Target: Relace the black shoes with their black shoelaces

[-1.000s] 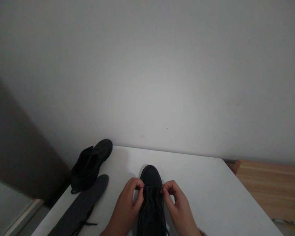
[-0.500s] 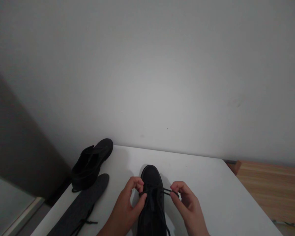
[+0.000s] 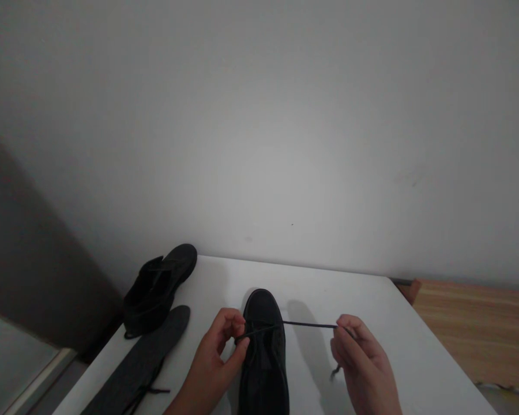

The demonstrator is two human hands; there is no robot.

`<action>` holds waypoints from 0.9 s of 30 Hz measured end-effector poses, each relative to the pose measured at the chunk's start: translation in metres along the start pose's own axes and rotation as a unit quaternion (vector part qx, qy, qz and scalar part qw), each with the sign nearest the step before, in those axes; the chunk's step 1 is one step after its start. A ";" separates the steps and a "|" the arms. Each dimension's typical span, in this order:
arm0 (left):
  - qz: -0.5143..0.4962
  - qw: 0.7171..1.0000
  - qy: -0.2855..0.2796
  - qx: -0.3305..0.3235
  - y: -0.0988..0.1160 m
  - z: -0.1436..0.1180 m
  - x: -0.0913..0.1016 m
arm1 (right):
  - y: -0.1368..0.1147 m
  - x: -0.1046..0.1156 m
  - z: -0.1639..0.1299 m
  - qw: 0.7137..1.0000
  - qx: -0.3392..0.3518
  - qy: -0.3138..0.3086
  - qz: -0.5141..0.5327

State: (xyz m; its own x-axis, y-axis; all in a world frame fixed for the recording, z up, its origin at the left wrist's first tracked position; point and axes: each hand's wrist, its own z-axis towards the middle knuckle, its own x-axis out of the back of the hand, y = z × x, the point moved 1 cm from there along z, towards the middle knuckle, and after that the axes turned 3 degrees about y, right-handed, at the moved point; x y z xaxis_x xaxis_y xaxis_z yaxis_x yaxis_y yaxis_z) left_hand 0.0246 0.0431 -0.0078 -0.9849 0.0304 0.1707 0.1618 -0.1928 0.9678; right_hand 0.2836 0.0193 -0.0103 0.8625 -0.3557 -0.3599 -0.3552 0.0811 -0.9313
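A black shoe (image 3: pixel 263 351) stands on the white worktop (image 3: pixel 372 323), toe towards the wall, right in front of the person. The left hand (image 3: pixel 214 360) has a clenched grip on the lace (image 3: pixel 307 324) at the left side of the eyelets, thumb and forefinger pinching it just over the tongue. The right hand (image 3: pixel 363 363) grasps the other end, held out to the right of the shoe so that the lace runs taut and nearly level between the two hands; a short tail hangs below the right fingers.

To my eye this is lacing work, a length being drawn through the front eyelets. To do it well, the left pinch should stay close against the shoe so the upper does not lift or twist while the right hand draws. The pull wants to be level and steady, not jerked, and the two ends are best kept even so one side does not run short. The shoe is not pinned down by anything but that left hand, so a hard tug could drag it sideways across the worktop.

Off to the left lie a second shoe (image 3: pixel 158 291) on its side near the worktop's far corner, and a dark insole (image 3: pixel 142 360) just beside it with another lace (image 3: pixel 149 393) lying across its near end.
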 end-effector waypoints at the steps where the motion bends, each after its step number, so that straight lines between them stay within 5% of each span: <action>1: 0.007 1.000 0.006 -0.002 0.001 0.000 0.000 | -0.001 0.001 0.000 1.000 -0.004 0.000 0.008; 14: 0.153 0.987 -0.006 -0.048 0.014 -0.005 0.008 | -0.010 -0.001 -0.003 1.000 0.003 0.010 0.020; 27: 0.370 0.908 -0.007 -0.196 0.023 -0.010 0.032 | -0.016 0.001 -0.005 1.000 0.007 0.010 0.013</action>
State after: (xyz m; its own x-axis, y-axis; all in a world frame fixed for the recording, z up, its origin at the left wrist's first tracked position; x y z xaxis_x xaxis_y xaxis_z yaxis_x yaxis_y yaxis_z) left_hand -0.0036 0.0298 0.0183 -0.6150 -0.2373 0.7519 0.7411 -0.4998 0.4483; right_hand 0.2887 0.0130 0.0044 0.8457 -0.3725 -0.3821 -0.3718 0.1023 -0.9227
